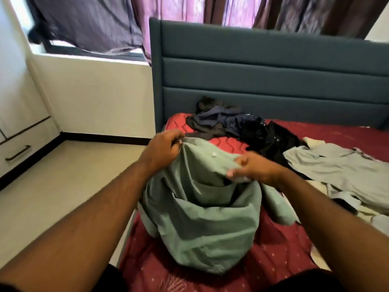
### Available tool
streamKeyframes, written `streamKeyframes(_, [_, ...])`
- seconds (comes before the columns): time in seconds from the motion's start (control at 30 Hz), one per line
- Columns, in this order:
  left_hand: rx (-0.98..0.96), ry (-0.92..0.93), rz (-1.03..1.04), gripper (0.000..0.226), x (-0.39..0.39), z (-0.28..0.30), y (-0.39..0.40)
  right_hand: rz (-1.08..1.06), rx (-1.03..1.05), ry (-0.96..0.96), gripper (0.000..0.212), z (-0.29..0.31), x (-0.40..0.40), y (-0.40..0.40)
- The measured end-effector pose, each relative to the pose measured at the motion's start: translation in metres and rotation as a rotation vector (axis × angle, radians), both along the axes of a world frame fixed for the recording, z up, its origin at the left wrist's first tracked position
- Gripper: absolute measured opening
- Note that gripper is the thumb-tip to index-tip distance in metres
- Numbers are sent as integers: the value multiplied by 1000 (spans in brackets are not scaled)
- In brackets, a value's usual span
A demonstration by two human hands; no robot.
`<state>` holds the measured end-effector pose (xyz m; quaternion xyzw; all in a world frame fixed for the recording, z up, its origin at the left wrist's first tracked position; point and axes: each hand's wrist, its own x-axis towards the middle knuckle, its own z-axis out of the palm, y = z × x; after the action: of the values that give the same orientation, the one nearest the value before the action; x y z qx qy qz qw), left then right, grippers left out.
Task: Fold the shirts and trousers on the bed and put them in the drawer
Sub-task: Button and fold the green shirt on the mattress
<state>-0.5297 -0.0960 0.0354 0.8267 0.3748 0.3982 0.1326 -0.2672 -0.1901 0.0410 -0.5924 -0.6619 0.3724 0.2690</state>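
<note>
Home bedroom. Bed [294, 260] with dark red sheet fills 5 o'clock, teal padded headboard [263, 81] at 1 o'clock. Purple curtains [168, 15] over a window at 12. White built-in drawer [19, 150] with dark handle at 9 o'clock, tiled floor [63, 197] beside. Loose clothes [242, 127] piled on the bed near the headboard.

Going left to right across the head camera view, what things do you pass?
Drawer handle → left hand → green shirt → right hand → grey garment. The dark clothes pile overlaps, so I left it out.
</note>
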Motion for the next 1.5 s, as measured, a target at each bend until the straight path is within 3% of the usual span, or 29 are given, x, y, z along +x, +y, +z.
streamKeyframes(0.07, [73, 133, -45, 22, -7, 4, 1, 162, -199, -730, 27, -8, 5, 5])
streamKeyframes(0.1, [86, 187, -70, 24, -10, 3, -1, 143, -180, -932, 22, -10, 8, 6])
streamKeyframes(0.13, [92, 212, -79, 26, -13, 0, -2, 91, -139, -979, 22, -9, 12, 7])
streamKeyframes(0.23, [27, 144, 8, 38, -25, -6, -3, -122, 45, -718, 19, 6, 23, 9])
streamKeyframes(0.33, [-41, 73, -10, 46, -28, -5, -9, -358, 233, -786, 6, 11, 46, 5])
streamKeyframes(0.4, [-95, 32, -66, 38, -22, -3, -17, -494, 273, -760, 16, 2, 53, -1])
streamKeyframes(0.53, [-144, 3, -124, 38, -16, -7, -26, -864, 427, -99, 17, -6, 49, -12])
streamKeyframes(0.6, [-165, -81, -104, 37, -20, -10, -28, -873, 489, 78, 10, 10, 48, -14])
streamKeyframes(0.7, [-239, -207, 11, 27, -18, -16, -23, -718, 478, 357, 10, 39, 41, -21])
streamKeyframes(0.77, [-379, -189, 30, 20, -15, -23, -23, -494, 79, 566, 7, 37, 40, -29])
streamKeyframes(0.8, [-435, -109, 10, 20, -16, -29, -24, -412, -204, 439, 10, 26, 44, -34])
streamKeyframes(0.83, [-465, 0, -35, 24, -19, -36, -27, -334, -447, 119, 17, 12, 50, -39])
streamKeyframes(0.87, [-490, 104, -91, 26, -22, -44, -31, -231, -618, -304, 24, -2, 58, -43])
streamKeyframes(0.9, [-506, 188, -143, 24, -25, -50, -34, -123, -646, -722, 31, -11, 66, -41])
streamKeyframes(0.93, [-511, 232, -182, 19, -25, -57, -37, -117, -510, -1050, 39, -16, 73, -38])
streamKeyframes(0.97, [-493, 232, -195, 17, -25, -62, -39, -197, -306, -1186, 40, -8, 74, -35])
streamKeyframes(1.03, [-481, 145, -168, 21, -25, -68, -40, -423, 168, -963, 29, 16, 73, -29])
streamKeyframes(1.07, [-510, 118, -178, 23, -27, -71, -40, -430, 259, -832, 36, 29, 73, -26])
streamKeyframes(1.13, [-586, 211, -231, 25, -34, -79, -43, -254, 109, -832, 41, 38, 71, -27])
streamKeyframes(1.2, [-716, 445, -261, 20, -40, -90, -51, -105, -74, -1146, 35, 16, 63, -33])
streamKeyframes(1.23, [-772, 549, -269, 19, -40, -95, -58, -93, -31, -1308, 35, -5, 60, -34])
streamKeyframes(1.3, [-815, 676, -291, 22, -33, -106, -69, -98, 133, -1406, 38, -44, 48, -38])
streamKeyframes(1.4, [-843, 715, -273, 26, -22, -115, -78, -57, 437, -1047, 29, -103, 14, -49])
streamKeyframes(1.5, [-768, 491, -140, 15, -9, -120, -86, -29, 644, -737, 21, -149, -23, -71])
